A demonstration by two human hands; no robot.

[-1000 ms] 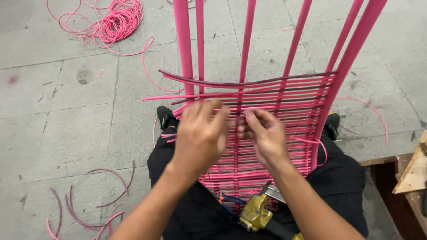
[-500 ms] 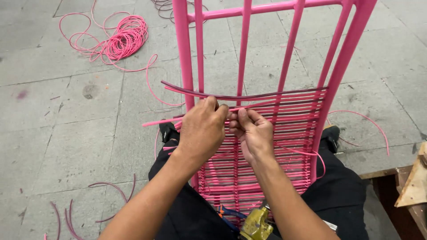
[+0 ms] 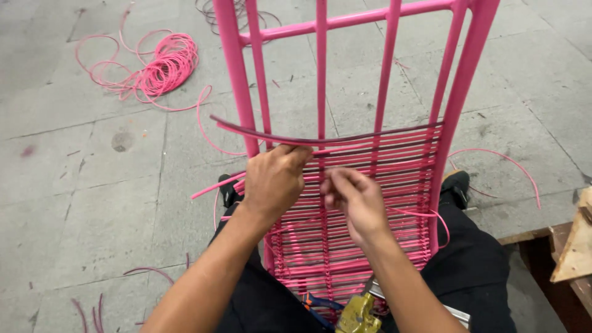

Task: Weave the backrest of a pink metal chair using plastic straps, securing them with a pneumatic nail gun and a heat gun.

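A pink metal chair frame [image 3: 320, 74] leans across my lap, its lower part woven with rows of pink plastic cord [image 3: 394, 154]. My left hand [image 3: 274, 182] grips a pink cord at the top edge of the weave, beside the frame's left bars. My right hand [image 3: 354, 200] pinches a cord just right of the centre bar, fingers closed on it. A dark-edged strip [image 3: 246, 131] arcs across the frame above both hands. Loose cord ends stick out to the left of the frame.
A coil of pink cord [image 3: 163, 61] lies on the concrete floor at the upper left. Cut cord scraps [image 3: 145, 271] lie at the lower left. A yellow-handled tool [image 3: 357, 314] rests on my lap. Wooden pieces [image 3: 573, 253] stand at the right edge.
The view has tilted up, showing the frame's top crossbar. Both hands have moved slightly apart on the upper rows of the weave, the right hand now lower than the left.
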